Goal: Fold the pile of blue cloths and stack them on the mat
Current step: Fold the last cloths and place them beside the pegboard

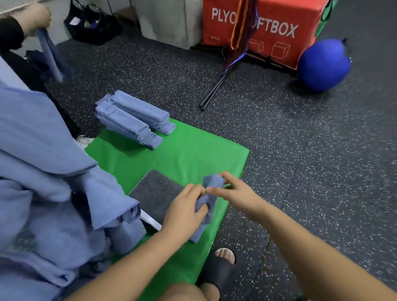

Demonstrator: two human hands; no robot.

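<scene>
A small blue cloth (209, 198) hangs bunched above the green mat (188, 154). My left hand (184, 210) grips its middle, fingers curled round it. My right hand (234, 188) pinches its upper end between thumb and fingers. Two stacks of folded blue cloths (134, 120) lie at the mat's far left corner, partly over its edge. A big pile of loose blue cloths (35, 186) fills the left side.
A dark grey pad (154, 192) lies on the mat beside my left hand. Another person's hand (35, 16) holds a blue cloth at upper left. A red plyo box (272, 21), a blue ball (323, 65) and black bags (91, 25) stand behind. My sandalled foot (220, 267) is by the mat.
</scene>
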